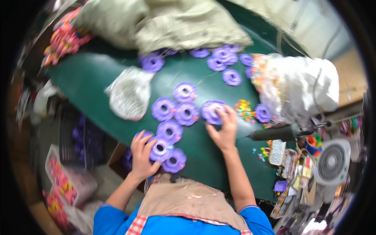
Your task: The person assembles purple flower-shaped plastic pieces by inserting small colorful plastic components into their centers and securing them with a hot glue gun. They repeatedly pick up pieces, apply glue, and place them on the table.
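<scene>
My right hand (224, 131) has its thumb and fingers closed on the right edge of a purple flower-shaped ring (209, 112) on the green table. At the near left, my left hand (141, 156) is bent round the left edge of another purple ring (161, 150), its fingers also over a ring (145, 134) partly hidden behind them. Next to that hand lies a purple ring (174, 161). Between the hands, several more rings (169, 131) lie close together, some with small pink bits on their rims.
A clear bag of silvery pieces (130, 94) lies left on the green table (203, 156). Small coloured beads (244, 110) are heaped right, near a dark machine arm (274, 134). Pale sacks (188, 23) cover the far side. A grey fan (333, 162) stands right; a dark crate (70, 137) sits left.
</scene>
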### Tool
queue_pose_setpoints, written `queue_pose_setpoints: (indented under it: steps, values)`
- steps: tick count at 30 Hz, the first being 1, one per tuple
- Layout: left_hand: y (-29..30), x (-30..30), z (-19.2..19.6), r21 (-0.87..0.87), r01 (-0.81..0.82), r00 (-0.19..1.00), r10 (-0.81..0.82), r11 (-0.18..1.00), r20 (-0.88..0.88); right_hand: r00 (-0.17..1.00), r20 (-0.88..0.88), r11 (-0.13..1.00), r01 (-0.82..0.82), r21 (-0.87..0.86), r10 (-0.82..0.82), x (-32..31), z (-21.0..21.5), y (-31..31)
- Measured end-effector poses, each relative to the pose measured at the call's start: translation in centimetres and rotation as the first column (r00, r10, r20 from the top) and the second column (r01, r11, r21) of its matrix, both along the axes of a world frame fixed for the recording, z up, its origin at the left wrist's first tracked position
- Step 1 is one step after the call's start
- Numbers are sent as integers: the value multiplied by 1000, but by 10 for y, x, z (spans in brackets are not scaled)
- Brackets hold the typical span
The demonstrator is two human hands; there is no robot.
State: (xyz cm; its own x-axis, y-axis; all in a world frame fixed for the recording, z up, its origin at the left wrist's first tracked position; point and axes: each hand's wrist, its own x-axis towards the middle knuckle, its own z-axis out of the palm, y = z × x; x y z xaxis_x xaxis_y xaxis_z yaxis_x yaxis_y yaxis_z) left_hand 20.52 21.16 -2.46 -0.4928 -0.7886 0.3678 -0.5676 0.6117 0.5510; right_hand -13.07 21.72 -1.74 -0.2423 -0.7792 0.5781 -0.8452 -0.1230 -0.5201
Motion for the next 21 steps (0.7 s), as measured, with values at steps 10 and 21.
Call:
queue_pose_setpoints:
  steps: [10, 21]
  values:
    - [-16, 17, -42, -48, 169, 986, -169, 984, -3, 972, 227, 997, -44, -61, 57, 35, -39, 16]
    - [3, -3, -17, -5, 273, 960, -272, 962, 61, 975, 218, 997, -29, -66, 43, 74, -41, 80]
